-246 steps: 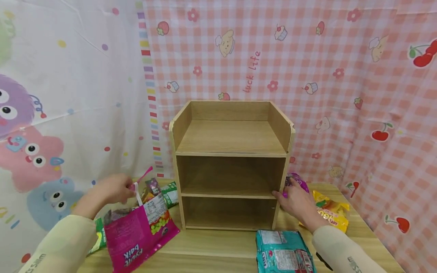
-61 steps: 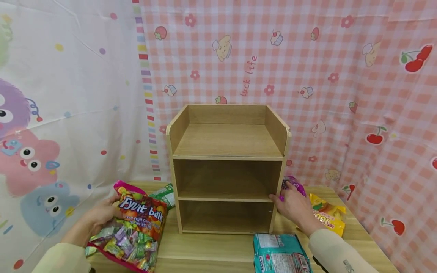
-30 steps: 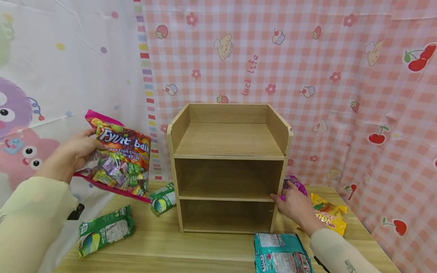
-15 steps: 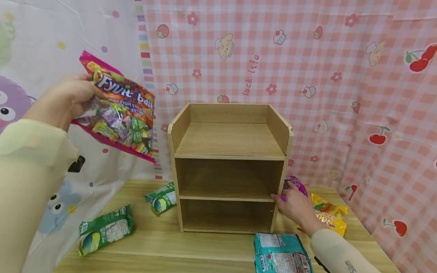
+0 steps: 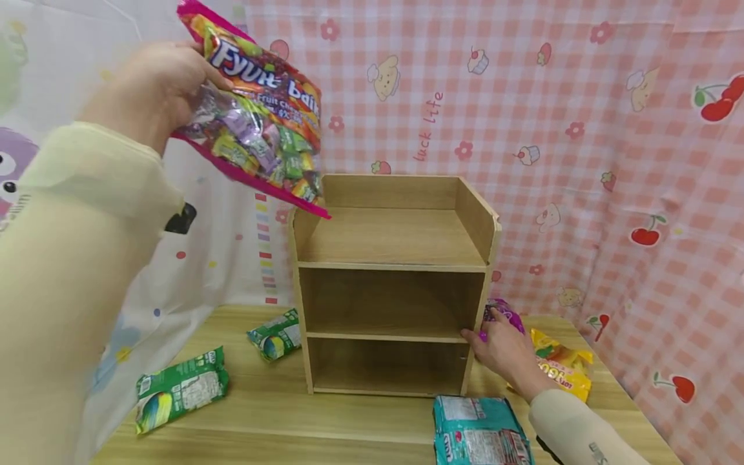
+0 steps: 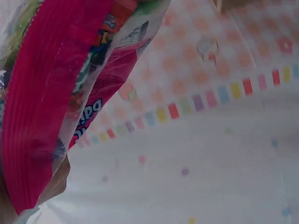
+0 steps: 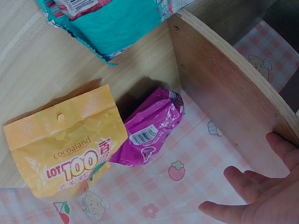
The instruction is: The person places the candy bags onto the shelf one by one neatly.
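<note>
A pink-edged bag of Fyvit baik fruit chews (image 5: 261,123), see-through over its wrapped sweets, is in the air at upper left in the head view. My left hand (image 5: 157,87) grips it by its left side. The bag's lower corner overlaps the top left of a small wooden shelf (image 5: 392,236). My right hand (image 5: 506,352) is at the shelf's right side; in the right wrist view its fingers (image 7: 245,184) are spread, one touching the side panel. Close to that hand lie a purple bag (image 7: 154,123) and a yellow Lot 100 mango sweets bag (image 7: 60,140).
Two green packets (image 5: 183,391) (image 5: 276,334) lie on the wooden table (image 5: 325,429) left of the shelf. A teal packet (image 5: 482,429) lies by its front right corner. Patterned curtains (image 5: 523,97) hang behind and at both sides.
The left hand has turned the candy bag front-on, lifted it off the table, then carried it up and right to the shelf's top left. The right hand has stayed at the shelf's side.
</note>
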Available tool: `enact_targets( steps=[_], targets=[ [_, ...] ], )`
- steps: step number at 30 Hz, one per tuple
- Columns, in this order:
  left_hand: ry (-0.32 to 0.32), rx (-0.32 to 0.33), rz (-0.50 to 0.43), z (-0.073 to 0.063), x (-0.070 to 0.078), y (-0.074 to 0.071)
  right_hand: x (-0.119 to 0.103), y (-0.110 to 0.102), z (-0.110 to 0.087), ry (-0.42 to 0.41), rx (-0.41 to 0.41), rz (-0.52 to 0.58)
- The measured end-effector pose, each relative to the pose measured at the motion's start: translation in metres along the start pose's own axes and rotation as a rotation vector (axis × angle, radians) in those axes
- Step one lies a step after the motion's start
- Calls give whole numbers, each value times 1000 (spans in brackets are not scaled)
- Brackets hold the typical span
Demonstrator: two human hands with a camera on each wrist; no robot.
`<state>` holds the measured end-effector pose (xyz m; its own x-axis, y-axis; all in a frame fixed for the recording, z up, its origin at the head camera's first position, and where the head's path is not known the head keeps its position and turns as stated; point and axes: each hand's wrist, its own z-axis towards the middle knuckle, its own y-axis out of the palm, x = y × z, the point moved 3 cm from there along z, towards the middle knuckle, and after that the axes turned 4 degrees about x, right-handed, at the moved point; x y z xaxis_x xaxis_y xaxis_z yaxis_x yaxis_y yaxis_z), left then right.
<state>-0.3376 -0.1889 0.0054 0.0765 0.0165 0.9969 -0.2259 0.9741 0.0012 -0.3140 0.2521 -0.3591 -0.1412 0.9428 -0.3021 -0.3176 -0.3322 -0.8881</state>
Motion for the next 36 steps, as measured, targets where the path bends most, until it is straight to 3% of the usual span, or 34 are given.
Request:
enact_targets(
  steps=[7, 13, 14, 16, 20, 22, 25, 28, 32, 36],
  targets=[
    [-59, -70, -138, 0, -16, 66, -2, 1, -1, -6, 0, -9],
    [-85, -158, -167, 9, -60, 104, -8, 6, -1, -9, -13, 2],
    [-91, -164, -128, 11, -68, 107, -9, 7, -1, -8, -16, 5],
    [-50, -160, 36, 15, -83, 108, -11, 8, -1, -10, -18, 8],
    [108, -96, 510, 18, -101, 102, -12, 8, 0, -28, -14, 2],
    [182, -83, 675, 16, -103, 98, -12, 8, 1, -35, -8, -3],
    [274, -145, 821, 10, -104, 99, -13, 8, 2, -30, -9, -3],
    [403, -239, 1003, 1, -105, 109, -12, 8, 1, -18, -10, 2],
    [561, -339, 1257, -14, -120, 125, -13, 7, 0, -20, -10, 3],
    [553, -399, 1393, -25, -158, 128, -14, 7, 1, -22, -6, 6]
  ],
)
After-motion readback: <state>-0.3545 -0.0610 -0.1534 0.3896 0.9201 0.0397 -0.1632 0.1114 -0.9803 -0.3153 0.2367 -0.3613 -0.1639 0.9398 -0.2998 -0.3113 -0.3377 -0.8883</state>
